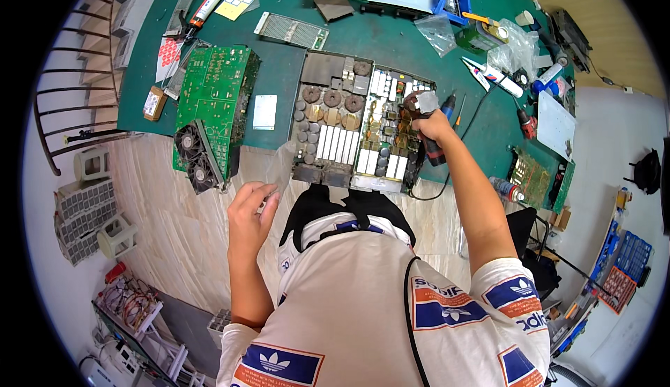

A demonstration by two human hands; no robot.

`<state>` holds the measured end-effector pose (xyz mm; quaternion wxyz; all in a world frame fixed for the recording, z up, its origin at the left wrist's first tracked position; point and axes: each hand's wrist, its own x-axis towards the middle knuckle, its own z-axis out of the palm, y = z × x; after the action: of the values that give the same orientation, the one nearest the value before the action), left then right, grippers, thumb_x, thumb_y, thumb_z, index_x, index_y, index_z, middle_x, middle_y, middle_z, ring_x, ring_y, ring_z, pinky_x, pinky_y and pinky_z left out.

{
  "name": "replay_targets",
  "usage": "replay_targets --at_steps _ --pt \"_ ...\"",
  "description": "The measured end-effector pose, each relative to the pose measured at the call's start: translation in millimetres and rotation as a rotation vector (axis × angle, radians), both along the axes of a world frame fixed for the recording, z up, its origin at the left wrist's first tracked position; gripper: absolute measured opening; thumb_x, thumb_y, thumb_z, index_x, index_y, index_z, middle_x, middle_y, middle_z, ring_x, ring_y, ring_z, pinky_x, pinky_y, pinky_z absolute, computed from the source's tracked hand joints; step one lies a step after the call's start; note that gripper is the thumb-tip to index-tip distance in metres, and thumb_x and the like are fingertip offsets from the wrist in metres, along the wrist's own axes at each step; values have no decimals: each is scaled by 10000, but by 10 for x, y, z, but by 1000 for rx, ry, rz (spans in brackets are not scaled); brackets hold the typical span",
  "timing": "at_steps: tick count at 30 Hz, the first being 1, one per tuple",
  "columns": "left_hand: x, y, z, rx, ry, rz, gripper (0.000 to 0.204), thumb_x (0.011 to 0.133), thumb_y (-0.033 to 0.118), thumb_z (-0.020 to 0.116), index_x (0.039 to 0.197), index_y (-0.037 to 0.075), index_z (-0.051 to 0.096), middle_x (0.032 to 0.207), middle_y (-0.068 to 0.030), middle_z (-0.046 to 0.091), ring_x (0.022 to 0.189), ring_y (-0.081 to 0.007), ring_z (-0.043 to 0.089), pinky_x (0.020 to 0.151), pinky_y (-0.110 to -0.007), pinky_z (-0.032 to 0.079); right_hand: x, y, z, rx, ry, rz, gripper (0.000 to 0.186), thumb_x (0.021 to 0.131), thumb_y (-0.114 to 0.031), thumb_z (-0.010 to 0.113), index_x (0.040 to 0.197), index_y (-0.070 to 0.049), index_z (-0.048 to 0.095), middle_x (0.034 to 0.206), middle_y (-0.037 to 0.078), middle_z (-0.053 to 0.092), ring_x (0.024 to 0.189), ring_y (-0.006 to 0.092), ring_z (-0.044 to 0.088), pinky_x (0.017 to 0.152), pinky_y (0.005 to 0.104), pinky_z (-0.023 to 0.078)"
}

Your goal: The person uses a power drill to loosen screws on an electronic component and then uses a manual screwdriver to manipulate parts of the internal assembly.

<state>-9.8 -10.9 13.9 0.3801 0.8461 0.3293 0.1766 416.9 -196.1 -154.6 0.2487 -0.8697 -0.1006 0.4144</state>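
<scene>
My right hand grips a dark cordless drill with red parts, held over the right edge of an opened electronic unit. That unit has two bays side by side: the left bay carries round brown coils, grey cylinders and white blocks, and the right bay holds yellow-wrapped parts and white blocks. Left of it, off the table's front edge, my left hand is closed, its fingertips pinching what looks like a clear plastic bag. The drill's tip is hard to make out.
A large green circuit board with black fans stands at the left. A white plate lies between it and the unit. Behind are a perforated metal panel and a blue bin. Glue tubes and a spray can are on the right.
</scene>
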Motion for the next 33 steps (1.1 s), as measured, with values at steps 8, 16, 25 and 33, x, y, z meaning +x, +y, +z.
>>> replay_targets --at_steps 8,16,25,33 --pt "-7 -14 11 -14 12 11 175 846 -45 754 1019 -41 732 937 -123 687 732 -193 641 658 -289 524 -14 13 26 8 -7 -6 245 708 -140 792 853 37 703 740 130 728 614 228 722 607 381 585" --pt "43 -17 3 -6 13 -8 176 855 -18 756 1029 -28 738 949 -129 687 750 -230 661 668 -312 539 113 148 53 -147 -116 244 284 688 -175 814 823 56 719 793 182 746 639 266 732 658 372 597" --pt "-13 -27 -8 -9 20 -3 180 856 -6 759 1034 -23 742 960 -134 688 753 -244 671 662 -317 546 55 74 73 50 -5 7 255 689 -107 777 863 58 688 725 127 706 570 225 694 560 385 565" --pt "-4 -31 16 -18 26 6 189 853 0 767 1039 -22 744 952 -128 689 740 -233 667 643 -314 543 57 41 19 -32 -37 80 254 697 -178 791 799 39 706 691 122 722 586 219 711 628 366 585"
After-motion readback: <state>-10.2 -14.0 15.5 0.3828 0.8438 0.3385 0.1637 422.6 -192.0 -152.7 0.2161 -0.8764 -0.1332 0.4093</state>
